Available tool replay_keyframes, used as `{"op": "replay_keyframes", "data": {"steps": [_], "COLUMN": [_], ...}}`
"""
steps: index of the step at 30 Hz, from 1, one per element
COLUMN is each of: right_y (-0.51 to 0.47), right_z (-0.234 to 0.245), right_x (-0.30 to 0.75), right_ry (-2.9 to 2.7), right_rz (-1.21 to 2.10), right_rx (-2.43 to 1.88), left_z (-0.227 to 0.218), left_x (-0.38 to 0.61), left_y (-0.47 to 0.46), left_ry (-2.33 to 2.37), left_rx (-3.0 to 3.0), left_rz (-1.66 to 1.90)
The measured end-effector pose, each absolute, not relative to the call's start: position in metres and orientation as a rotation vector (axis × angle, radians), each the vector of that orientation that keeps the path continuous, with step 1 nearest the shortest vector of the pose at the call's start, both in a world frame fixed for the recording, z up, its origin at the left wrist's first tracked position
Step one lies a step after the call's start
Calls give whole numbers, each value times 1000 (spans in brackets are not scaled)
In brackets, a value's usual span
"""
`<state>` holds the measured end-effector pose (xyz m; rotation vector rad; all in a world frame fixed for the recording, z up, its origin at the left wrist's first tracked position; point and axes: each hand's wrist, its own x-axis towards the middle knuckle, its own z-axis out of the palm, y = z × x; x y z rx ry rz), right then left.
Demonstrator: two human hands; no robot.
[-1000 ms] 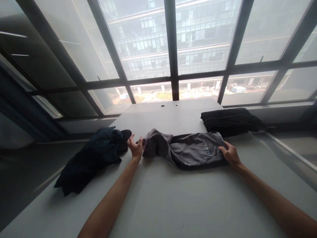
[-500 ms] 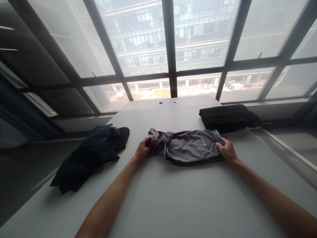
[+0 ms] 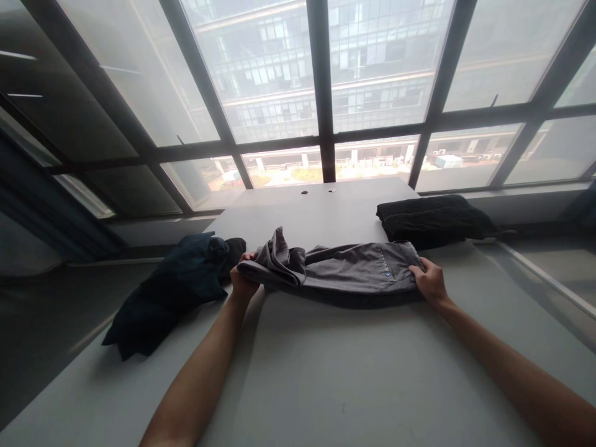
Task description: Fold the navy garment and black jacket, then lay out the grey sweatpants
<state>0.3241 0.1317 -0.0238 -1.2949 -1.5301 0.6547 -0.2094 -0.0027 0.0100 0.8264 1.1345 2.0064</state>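
Observation:
A pair of grey trousers (image 3: 349,270) stretches sideways between my two hands over the white table (image 3: 335,360). My left hand (image 3: 243,279) is closed on the bunched, folded-over leg end, its fingers partly covered by the cloth. At the other end, my right hand (image 3: 429,279) pinches the waist edge, near a pocket with a small blue mark. Just left of my left hand lies a crumpled heap of dark blue clothing (image 3: 172,292), with a darker piece showing at its right side.
A folded black garment (image 3: 433,220) lies at the table's right edge, beyond my right hand. Two small round holes are set in the table's far part. Large framed windows (image 3: 372,68) rise behind the table, and a blue curtain (image 3: 56,186) hangs at the left.
My left hand has moved left, drawing the trousers' leg end out so the cloth lies longer and flatter. My right hand keeps its hold at the waist.

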Motion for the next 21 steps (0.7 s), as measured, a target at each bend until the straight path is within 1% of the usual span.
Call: {"op": "replay_keyframes", "data": {"steps": [2, 5, 8, 10, 13, 16, 18, 21], "right_y": [132, 135, 137, 138, 136, 132, 129, 119], "right_z": [-25, -28, -32, -33, -32, -28, -27, -29], "right_x": [324, 325, 327, 326, 326, 329, 337, 356], "right_ry": [-1537, -1568, -1604, -1594, -1570, -1651, -1729, -1815], "right_rz": [648, 630, 621, 619, 617, 606, 604, 626], "right_rx": [-1309, -1328, -1359, -1366, -1325, -1257, -1229, -1270], "left_z": [13, 13, 11, 12, 21, 33, 38, 38], "left_x": [-222, -239, -240, -232, -216, -204, -200, -197], "left_y": [-3, -1, 2, 2, -5, -20, -32, -53], "left_ry": [1094, 1167, 1279, 1406, 1551, 1511, 1456, 1497], "left_rx": [724, 652, 681, 887, 1308, 1553, 1641, 1742], "left_rz": [2085, 2137, 2096, 1922, 1465, 1119, 999, 931]}}
